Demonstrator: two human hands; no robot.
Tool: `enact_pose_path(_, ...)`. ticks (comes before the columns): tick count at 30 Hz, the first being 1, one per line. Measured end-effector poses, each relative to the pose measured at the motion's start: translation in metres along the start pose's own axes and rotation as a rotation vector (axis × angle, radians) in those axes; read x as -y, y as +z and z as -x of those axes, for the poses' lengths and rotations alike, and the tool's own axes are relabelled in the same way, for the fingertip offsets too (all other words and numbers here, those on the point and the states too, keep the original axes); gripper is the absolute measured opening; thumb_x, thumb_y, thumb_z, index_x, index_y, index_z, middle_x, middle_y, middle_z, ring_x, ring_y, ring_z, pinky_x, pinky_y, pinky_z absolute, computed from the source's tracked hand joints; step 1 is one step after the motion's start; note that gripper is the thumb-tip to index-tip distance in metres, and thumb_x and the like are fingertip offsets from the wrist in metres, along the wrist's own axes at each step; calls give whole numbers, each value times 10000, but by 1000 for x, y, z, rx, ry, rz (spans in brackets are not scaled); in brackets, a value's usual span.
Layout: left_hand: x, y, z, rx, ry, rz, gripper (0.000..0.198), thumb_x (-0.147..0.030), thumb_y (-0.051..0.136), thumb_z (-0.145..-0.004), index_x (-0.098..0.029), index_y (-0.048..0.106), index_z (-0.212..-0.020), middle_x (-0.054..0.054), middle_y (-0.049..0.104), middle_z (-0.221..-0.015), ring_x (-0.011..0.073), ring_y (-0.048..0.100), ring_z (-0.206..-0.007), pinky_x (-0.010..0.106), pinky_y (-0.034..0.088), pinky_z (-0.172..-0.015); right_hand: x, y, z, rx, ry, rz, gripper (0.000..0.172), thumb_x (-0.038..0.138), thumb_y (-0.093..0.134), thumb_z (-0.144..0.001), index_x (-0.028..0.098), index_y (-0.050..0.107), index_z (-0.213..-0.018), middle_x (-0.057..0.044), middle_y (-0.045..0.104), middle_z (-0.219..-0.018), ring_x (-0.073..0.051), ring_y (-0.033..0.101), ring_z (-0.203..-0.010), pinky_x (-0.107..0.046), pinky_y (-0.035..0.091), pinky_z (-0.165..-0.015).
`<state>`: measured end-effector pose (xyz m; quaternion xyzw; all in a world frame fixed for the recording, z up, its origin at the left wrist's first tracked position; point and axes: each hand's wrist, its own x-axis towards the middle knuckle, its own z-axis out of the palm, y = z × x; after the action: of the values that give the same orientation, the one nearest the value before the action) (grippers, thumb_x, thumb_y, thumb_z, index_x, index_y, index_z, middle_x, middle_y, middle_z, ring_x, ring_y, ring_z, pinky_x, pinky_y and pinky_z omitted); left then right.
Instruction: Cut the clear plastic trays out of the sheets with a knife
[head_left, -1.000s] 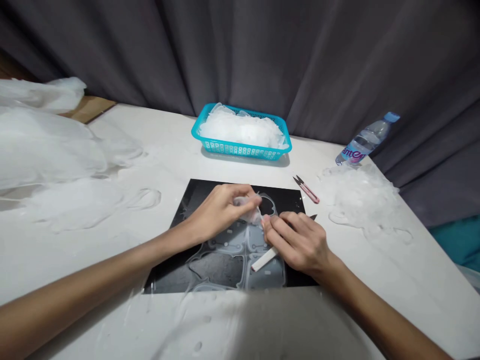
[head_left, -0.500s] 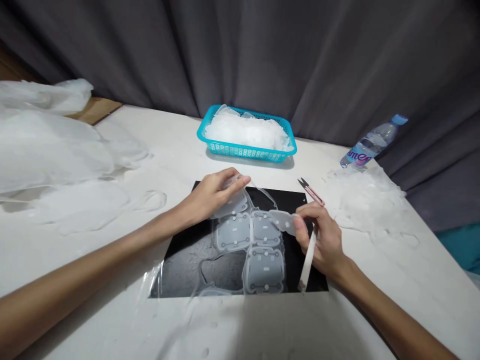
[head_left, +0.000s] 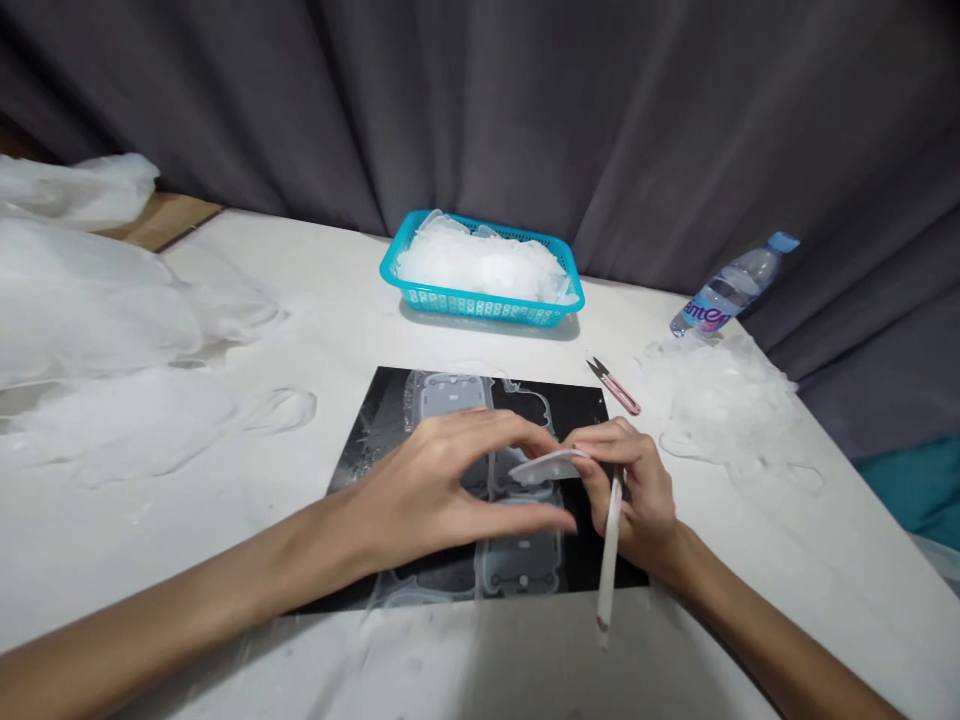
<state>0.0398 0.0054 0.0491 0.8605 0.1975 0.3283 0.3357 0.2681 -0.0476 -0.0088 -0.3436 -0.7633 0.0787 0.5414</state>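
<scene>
My right hand (head_left: 628, 490) pinches a small translucent moulded piece (head_left: 547, 466) between thumb and fingers. A slim white stick-like tool (head_left: 610, 560) is tucked in the same hand and points down; its exact kind I cannot tell. My left hand (head_left: 450, 480) is spread around the piece, thumb and fingers apart, with the fingertips near my right fingers. Under both hands lies a black board (head_left: 352, 450) carrying a translucent sheet of moulded pieces (head_left: 454, 393); my left hand covers much of it.
A blue basket (head_left: 480, 305) of translucent pieces stands at the back. Pink-handled thread snips (head_left: 615, 388) lie right of the board, near a heap of clear scraps (head_left: 724, 405) and a water bottle (head_left: 735, 288). Translucent sheets (head_left: 97, 310) are piled at the left.
My left hand has let go of the sheet's upper part and moved right and down, opening around the piece. My right hand has turned the piece nearly edge-on, keeping hold.
</scene>
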Motion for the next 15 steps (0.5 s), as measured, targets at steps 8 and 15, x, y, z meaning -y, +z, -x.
enact_pose_path(8, -4, -2, -1, -104, 123, -48, 154, -104, 725, -969, -174, 706, -1106, 28, 756, -993, 150, 701, -902, 266, 531, -876, 9, -1, -4, 23, 38, -16, 311, 18, 652, -957, 199, 601, -1205, -71, 732, -1040, -204, 674, -943, -374, 528, -806)
enact_pose_path(15, -12, -1, -5, -61, -173, 61, 54, -227, 662, -1023, -213, 697, -984, -18, 701, -926, 121, 644, -828, 224, 498, -736, 28, -5, -16, 67, 200, -49, 149, 82, 669, -973, 214, 650, -1039, -28, 716, -911, -184, 618, -842, -341, 507, -737)
